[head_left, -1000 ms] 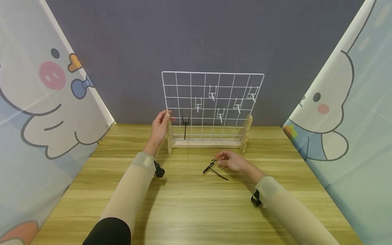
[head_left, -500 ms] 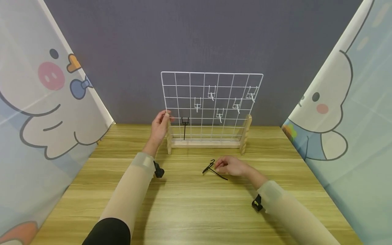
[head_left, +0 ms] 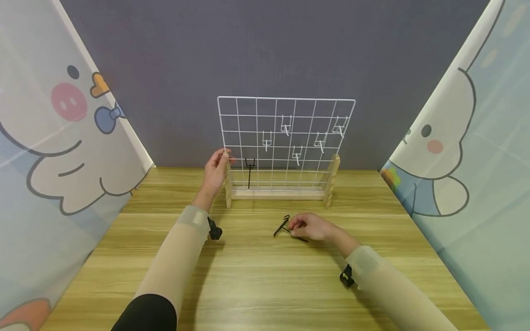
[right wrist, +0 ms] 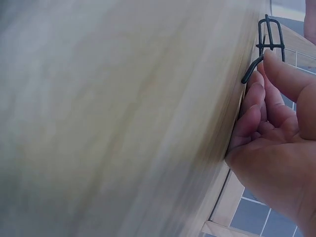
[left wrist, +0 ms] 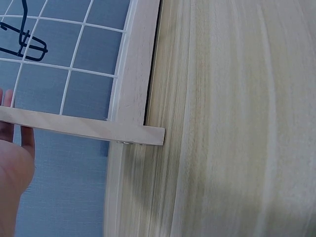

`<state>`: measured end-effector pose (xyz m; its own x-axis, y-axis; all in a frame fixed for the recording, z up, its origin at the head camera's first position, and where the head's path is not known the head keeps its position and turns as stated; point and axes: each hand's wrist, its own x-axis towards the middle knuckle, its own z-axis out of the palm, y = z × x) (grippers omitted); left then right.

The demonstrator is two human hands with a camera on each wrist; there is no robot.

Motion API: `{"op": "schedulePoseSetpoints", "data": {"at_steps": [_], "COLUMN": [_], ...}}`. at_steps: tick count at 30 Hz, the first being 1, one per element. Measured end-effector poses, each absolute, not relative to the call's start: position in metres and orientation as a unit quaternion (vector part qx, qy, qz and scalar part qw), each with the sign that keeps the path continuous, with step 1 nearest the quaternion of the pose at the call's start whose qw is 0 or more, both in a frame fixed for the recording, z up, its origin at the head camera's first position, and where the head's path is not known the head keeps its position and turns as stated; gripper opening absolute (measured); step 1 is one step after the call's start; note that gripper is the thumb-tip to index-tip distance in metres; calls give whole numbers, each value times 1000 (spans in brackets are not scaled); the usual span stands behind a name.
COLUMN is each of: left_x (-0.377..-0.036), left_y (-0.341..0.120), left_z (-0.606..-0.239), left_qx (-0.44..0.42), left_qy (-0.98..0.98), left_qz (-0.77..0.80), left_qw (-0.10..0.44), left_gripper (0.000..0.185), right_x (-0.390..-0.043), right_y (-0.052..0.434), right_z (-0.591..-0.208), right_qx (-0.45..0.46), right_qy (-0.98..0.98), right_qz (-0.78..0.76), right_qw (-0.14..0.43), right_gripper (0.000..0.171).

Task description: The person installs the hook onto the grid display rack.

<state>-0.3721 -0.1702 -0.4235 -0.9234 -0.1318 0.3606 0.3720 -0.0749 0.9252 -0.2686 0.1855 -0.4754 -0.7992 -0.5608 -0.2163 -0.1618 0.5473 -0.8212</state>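
My left hand (head_left: 214, 174) grips the left wooden post of a white wire grid rack (head_left: 278, 196); in the left wrist view its fingers wrap behind the post (left wrist: 84, 128). A black metal hook (head_left: 250, 175) hangs low on the grid near that hand. My right hand (head_left: 315, 226) is low over the table in front of the rack. Between thumb and fingers it pinches the long prong of a second black hook (right wrist: 271, 46), whose bracket end sticks out past the fingertips. Part of that prong is hidden by the hand.
Several white hooks, among them one upper hook (head_left: 286, 125), hang on the middle and right of the grid. The rack stands on a wood-grain table (head_left: 265, 285) against a grey back wall (head_left: 281, 50). Cartoon-printed curtains (head_left: 62, 151) flank both sides.
My right hand has moved from the bracket end of the loose black hook down towards me, onto its prong. The left hand stays on the post.
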Motion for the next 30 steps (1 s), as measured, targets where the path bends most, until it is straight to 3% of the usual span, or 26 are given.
{"op": "schedulePoseSetpoints", "data": {"at_steps": [14, 23, 30], "left_x": [-373, -374, -373], "left_y": [-169, -170, -170], "left_z": [-424, -426, -425], "left_qx": [-95, -99, -101], "left_qy": [-662, -656, -654], "left_qz": [-721, -726, -727], "left_qw": [178, 182, 183], "left_gripper": [20, 34, 23], "right_x": [-267, -267, -267], "right_y": [186, 185, 185], "right_z": [-475, -475, -476], "right_qx": [-209, -214, -211], "right_qy": [860, 864, 855], "right_qz": [-400, -389, -411], "right_qw": [237, 235, 233], "right_gripper": [23, 25, 25]}}
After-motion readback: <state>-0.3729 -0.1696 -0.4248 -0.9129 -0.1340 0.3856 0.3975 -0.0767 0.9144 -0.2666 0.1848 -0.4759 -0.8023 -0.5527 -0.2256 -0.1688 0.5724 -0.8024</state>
